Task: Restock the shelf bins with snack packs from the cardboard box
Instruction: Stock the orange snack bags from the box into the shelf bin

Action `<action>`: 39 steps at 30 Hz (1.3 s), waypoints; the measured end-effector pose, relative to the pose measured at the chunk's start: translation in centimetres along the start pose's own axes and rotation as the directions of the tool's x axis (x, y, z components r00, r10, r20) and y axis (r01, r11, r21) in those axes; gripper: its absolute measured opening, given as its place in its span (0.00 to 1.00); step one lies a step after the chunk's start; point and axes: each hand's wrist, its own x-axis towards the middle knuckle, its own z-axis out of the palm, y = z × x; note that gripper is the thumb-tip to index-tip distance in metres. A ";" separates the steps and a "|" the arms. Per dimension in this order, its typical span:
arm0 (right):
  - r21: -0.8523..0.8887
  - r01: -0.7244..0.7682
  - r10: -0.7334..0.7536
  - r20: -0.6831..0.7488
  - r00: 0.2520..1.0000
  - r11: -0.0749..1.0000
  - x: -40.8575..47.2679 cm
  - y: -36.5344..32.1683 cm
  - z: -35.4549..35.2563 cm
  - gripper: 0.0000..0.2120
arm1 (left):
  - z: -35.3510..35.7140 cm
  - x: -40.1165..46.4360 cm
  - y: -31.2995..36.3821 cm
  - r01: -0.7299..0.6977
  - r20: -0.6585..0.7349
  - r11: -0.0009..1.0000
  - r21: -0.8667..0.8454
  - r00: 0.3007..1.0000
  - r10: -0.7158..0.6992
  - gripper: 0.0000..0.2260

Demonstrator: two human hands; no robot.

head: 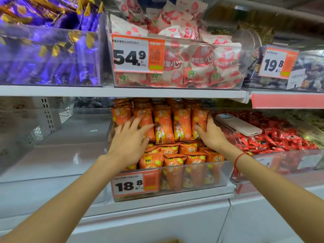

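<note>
A row of orange snack packs point(164, 126) stands upright on top of more orange packs in a clear shelf bin point(226, 174) with an 18.8 price tag. My left hand point(130, 140) lies with spread, straight fingers against the left end of the row. My right hand point(209, 133) curls around the rightmost pack, thumb in front and fingers behind it. A red string is tied on my right wrist. The cardboard box is out of sight, apart from a brown sliver at the bottom edge.
An empty clear bin point(52, 137) sits left of the orange one. To the right, a bin of red candies point(280, 139) carries a beige phone point(238, 124) on top. The shelf above holds purple packs point(49, 55), pink-and-white packs point(201, 62) and dark packs point(306, 74).
</note>
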 end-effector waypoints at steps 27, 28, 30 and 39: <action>-0.412 0.326 -0.331 0.061 0.942 0.851 -1.1 -2.1 3.3 0.27 | 0.3 2.4 0.9 -0.047 0.030 0.956 0.288 0.999 0.040 0.27; -0.408 0.324 -0.327 0.064 0.943 0.853 -1.1 -2.2 3.1 0.27 | 0.4 2.4 1.0 -0.046 0.043 0.958 0.283 0.998 0.035 0.27; -0.370 0.321 -0.318 0.071 0.945 0.872 -1.1 -2.6 2.5 0.28 | 0.3 2.4 1.2 -0.037 0.074 0.967 0.254 0.997 0.018 0.27; -0.117 0.522 -0.531 -0.063 0.845 0.845 -7.4 -3.7 -1.1 0.23 | -2.9 -2.4 2.3 -0.120 -0.197 0.993 -0.015 0.974 0.115 0.20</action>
